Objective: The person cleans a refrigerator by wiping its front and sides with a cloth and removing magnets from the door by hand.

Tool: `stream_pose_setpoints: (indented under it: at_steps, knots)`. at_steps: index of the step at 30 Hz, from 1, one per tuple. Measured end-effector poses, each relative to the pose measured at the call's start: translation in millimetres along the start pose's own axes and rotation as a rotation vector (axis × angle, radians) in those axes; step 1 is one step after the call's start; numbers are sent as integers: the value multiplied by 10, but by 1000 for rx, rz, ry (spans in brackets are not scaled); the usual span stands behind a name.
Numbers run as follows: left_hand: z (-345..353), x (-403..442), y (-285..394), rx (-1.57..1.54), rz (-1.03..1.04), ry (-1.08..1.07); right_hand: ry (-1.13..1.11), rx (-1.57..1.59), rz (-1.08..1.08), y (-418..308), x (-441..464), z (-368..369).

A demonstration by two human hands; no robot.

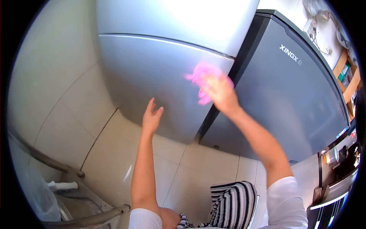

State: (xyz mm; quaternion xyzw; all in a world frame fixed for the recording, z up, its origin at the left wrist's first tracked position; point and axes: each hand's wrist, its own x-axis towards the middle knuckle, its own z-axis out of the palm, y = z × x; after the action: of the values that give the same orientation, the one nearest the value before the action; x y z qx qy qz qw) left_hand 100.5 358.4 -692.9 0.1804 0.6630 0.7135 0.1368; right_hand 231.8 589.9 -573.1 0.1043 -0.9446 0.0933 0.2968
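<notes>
A bright pink cloth [206, 72], blurred by motion, is under my right hand [223, 93] at the right side of the silver refrigerator's lower door [152, 68]. My right fingers hold the cloth against or just in front of that door; the blur hides which. My left hand [151, 118] is raised before the lower part of the same door, thumb and fingers apart, with nothing in it. Whether its fingertips touch the door I cannot tell.
A dark grey appliance [278, 95] lettered XINGX stands close beside the refrigerator on the right. Metal rails [95, 217] of a rack are at lower left, near a plastic bag [36, 194]. Black-and-white striped fabric [234, 206] is below, above the tiled floor [164, 168].
</notes>
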Motion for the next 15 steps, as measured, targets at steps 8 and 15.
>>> stream_pose_setpoints:
  at_steps: [8,15]
  knots:
    - [160,-95,163,-100,-5,21,-104,-310,-270,-11,-723,846]
    - [469,-120,228,-72,49,34,499,-369,-6,35,-296,465]
